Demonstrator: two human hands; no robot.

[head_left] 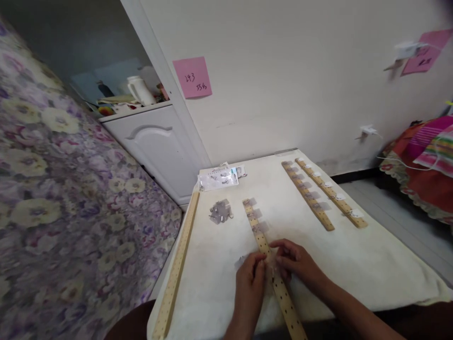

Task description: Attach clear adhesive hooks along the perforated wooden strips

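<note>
A long wooden strip with holes [260,236] lies across the middle of the white table [371,264]. Small clear packets hang on its far end. My left hand [250,278] and my right hand [295,259] meet over the strip's middle, fingers pinched together on a small clear packet [272,267] held against the wood. A loose pile of clear packets [220,211] lies to the left of the strip.
Two more wooden strips [320,193] with packets lie at the far right of the table. Another bare strip [177,264] runs along the left edge. Packaged cards [219,178] sit at the far edge. A flowered bedspread [71,198] is left; a white cabinet [155,141] stands behind.
</note>
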